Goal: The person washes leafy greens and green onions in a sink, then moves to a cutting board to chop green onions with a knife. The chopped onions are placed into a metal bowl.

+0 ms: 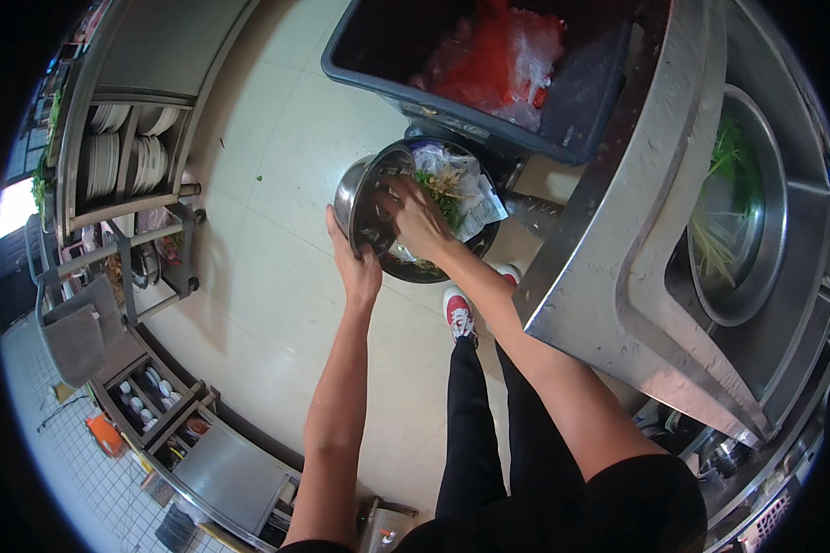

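Observation:
My left hand (357, 266) grips the rim of a stainless steel bowl (354, 197), tilted on its side over a round black waste bin (494, 243). My right hand (415, 218) is at the bowl's mouth, its fingers blurred and partly inside; whether they hold anything cannot be told. Below it, the bin holds green leafy scraps (448, 207), clear plastic (449, 164) and a piece of white paper or wrapper (484, 207). The bowl's contents are mostly hidden.
A large grey plastic bin (415, 104) with red and clear bags stands beyond. At right, a metal sink unit (595, 290) holds a steel basin (775, 186) with greens in water. A shelf unit (138, 207) with stacked plates (102, 166) and a wheeled cart (126, 276) stand left.

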### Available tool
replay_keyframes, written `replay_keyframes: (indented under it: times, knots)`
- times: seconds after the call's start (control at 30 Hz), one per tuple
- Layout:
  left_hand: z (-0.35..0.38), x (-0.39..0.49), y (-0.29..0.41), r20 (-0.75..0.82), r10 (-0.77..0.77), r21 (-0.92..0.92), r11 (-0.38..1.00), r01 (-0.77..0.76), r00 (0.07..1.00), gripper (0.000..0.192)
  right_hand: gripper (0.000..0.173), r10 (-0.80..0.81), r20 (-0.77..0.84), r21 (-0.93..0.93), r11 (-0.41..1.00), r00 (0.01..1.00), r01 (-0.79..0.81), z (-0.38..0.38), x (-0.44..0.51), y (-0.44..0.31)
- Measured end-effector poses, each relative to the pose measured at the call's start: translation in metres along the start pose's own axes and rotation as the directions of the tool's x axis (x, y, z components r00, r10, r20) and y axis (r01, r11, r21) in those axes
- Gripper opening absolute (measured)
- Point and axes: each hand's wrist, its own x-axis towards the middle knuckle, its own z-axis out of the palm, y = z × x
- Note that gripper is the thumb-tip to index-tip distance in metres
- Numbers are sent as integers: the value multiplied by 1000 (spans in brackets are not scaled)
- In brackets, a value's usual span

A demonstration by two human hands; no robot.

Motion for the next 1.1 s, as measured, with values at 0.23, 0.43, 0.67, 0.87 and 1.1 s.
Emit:
replay_keyframes:
  times: [0.23,0.43,0.67,0.87,1.1]
  knots:
    - [-7,-4,3,-36,-7,37,999,8,999,75,30,76,291,139,983,954,-121,13,-15,-24]
    - [-19,-3,-5,-92,204,274,946,-172,975,74,36,-18,10,-21,1000,1000,18,4,-23,-18]
    - [-47,-15,6,-240,335,332,910,-247,911,69,53,118,193,-254,965,974,-67,-30,-39,-45]
    - [-70,-13,21,-85,-30,-411,912,-8,996,56,46,111,120,-24,994,987,-109,-124,-114,-117]
    - [-105,-47,143,-342,40,-126,988,-88,939,59,38,473,-49,-24,880,880,-475,-359,-259,-192]
